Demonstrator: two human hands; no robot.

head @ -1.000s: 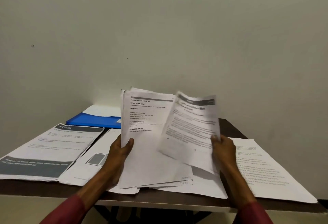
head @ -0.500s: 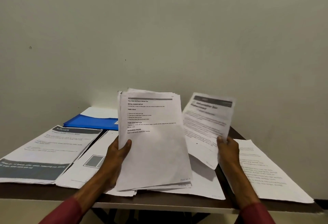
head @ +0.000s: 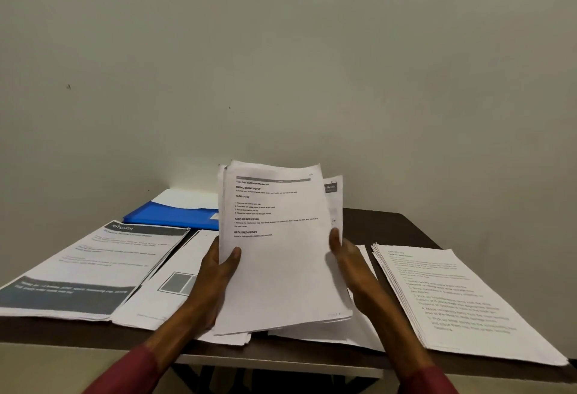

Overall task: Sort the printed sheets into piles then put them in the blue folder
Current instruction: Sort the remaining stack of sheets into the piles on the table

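A held stack (head: 281, 268) of printed sheets was gripped upright at the centre of the frame. Its left edge was pinched by the left hand (head: 215, 275), the thumb laid across the front page and the fingers hidden behind. Its right edge was pinched by the right hand (head: 351, 264), thumb on the front; how the fingers lay behind could not be told. A sheet with a dark header (head: 333, 189) was seen jutting out behind the stack at its upper right.

Sorting was judged to be partly done. Three piles were laid out on the dark table (head: 390, 225): a kitchen pile (head: 93, 268) at lower left, a pile with a grey box (head: 168, 284) just beside it, and a text pile (head: 452, 300) at lower right. More sheets (head: 315, 332) were seen lying under the held stack. The blue folder (head: 175, 215) lay flat at centre left, behind the piles, with a white sheet (head: 187, 198) at its far edge. The held sheets were judged to be left to sort, and no pile had yet been put into the folder.
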